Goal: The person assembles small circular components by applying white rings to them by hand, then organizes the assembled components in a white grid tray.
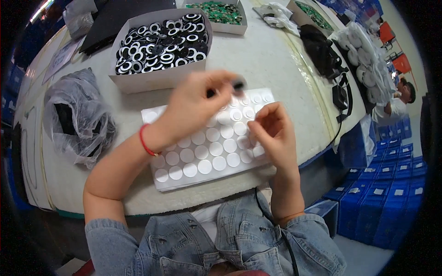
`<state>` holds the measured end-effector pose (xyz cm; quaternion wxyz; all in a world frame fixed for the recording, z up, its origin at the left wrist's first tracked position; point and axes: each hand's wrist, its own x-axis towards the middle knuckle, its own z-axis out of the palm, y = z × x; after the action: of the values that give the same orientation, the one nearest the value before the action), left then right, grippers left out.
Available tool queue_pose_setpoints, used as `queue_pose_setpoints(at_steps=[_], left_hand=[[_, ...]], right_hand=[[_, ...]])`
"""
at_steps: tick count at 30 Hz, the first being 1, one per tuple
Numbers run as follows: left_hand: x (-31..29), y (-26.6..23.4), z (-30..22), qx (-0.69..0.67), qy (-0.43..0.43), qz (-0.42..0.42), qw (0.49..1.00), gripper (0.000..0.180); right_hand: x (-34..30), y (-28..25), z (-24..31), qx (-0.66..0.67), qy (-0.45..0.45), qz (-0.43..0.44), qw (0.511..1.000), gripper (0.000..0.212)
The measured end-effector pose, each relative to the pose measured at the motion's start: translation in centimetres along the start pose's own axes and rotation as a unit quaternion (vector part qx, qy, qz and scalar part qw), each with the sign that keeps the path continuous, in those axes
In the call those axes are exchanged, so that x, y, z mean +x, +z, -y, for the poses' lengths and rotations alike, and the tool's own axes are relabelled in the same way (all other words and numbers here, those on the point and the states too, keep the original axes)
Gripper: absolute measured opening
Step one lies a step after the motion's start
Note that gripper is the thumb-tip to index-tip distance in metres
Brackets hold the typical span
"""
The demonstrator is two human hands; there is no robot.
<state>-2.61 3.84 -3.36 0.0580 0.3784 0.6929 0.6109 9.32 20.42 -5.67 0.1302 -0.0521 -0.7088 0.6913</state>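
My left hand point(195, 99), blurred by motion, reaches over the far part of a sheet of round white stickers point(160, 180). Between its thumb and fingertips is a small black round part point(238, 85), also blurred. My right hand point(278, 135) is over the sheet's right side, thumb and forefinger closed in a pinch; whatever they hold is too small to make out. Rows of white discs cover the sheet, and some at the far right show an inner ring. My left forearm hides part of the sheet.
Beyond the sheet stands a white box point(152, 80) of black-and-white ring parts. Farther back is a box of green circuit boards point(216, 13). A plastic bag point(80, 117) lies at left; black pouches and cables point(322, 53) lie at right. Blue bins point(382, 193) and a person point(396, 108) are beyond.
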Motion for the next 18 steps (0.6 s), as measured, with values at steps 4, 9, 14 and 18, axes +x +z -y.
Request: queue_pose_setpoints(at_steps=[4, 9, 14, 18], left_hand=[[2.7, -5.9, -1.6, 0.360, 0.026, -0.136, 0.923, 0.021], [3.6, -9.6, 2.3, 0.414, 0.118, -0.201, 0.880, 0.028], [1.9, -5.6, -1.5, -0.210, -0.200, -0.080, 0.954, 0.039], [0.5, -2.6, -1.7, -0.404, -0.254, 0.191, 0.858, 0.030]], right_hand=[[0.2, -2.5, 0.9, -0.039, -0.040, -0.114, 0.992, 0.014], [0.8, -4.9, 0.4, -0.103, -0.038, -0.121, 0.987, 0.011], [0.1, -6.4, 0.1, -0.241, 0.065, -0.025, 0.968, 0.010], [0.1, -6.7, -0.6, -0.289, 0.004, -0.041, 0.956, 0.016]])
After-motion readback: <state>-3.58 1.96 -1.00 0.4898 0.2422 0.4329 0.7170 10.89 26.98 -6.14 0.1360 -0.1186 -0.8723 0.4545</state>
